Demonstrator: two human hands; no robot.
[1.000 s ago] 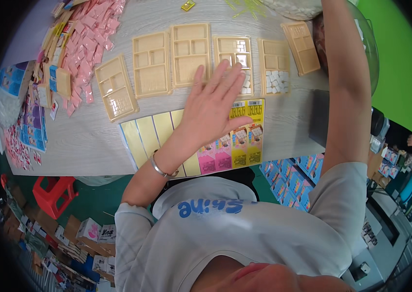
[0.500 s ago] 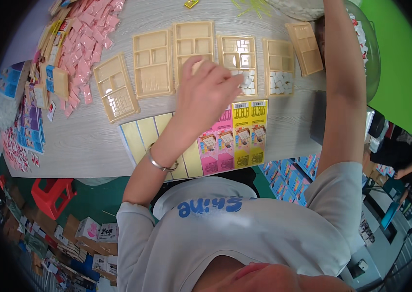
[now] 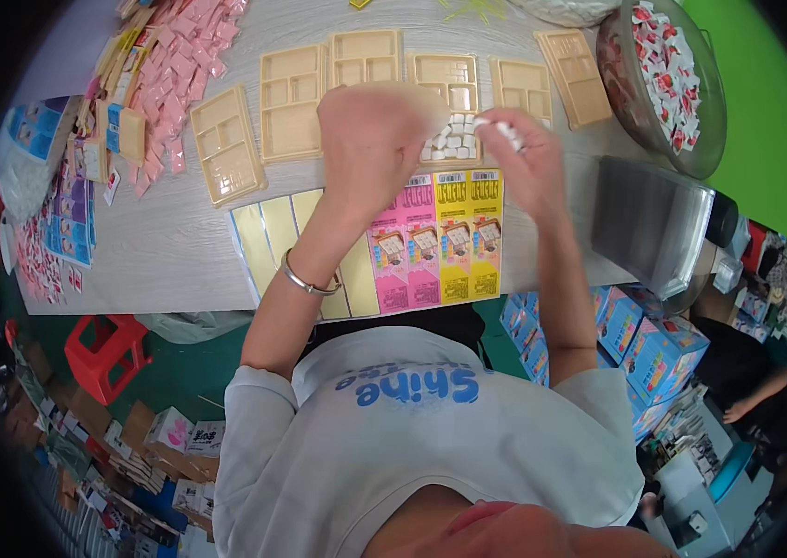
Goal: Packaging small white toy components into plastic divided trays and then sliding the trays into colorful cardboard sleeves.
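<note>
While both hands work over the row of trays, the scene runs left to right as follows.

Far left: pink packets [image 3: 191,58] heaped on the table [image 3: 170,246], with blue and purple cards [image 3: 68,209] at its edge.
Trays: five beige compartment trays [image 3: 293,91] lie in a row along the table.
Left hand [image 3: 370,139]: raised over the middle trays, fingers curled into a loose fist; whether it grips anything cannot be told. A metal bangle [image 3: 305,279] sits on the wrist.
White pieces [image 3: 454,141]: small white blocks fill one compartment of the middle tray [image 3: 447,79], between the hands.
Right hand [image 3: 531,163]: fingertips [image 3: 505,130] pinched on a few white pieces just beside that tray.
Near edge: yellow and pink printed sheets [image 3: 431,242] under the forearms.
Right: a grey stack [image 3: 649,219], and a glass bowl [image 3: 705,139] of red-and-white packets.
</note>
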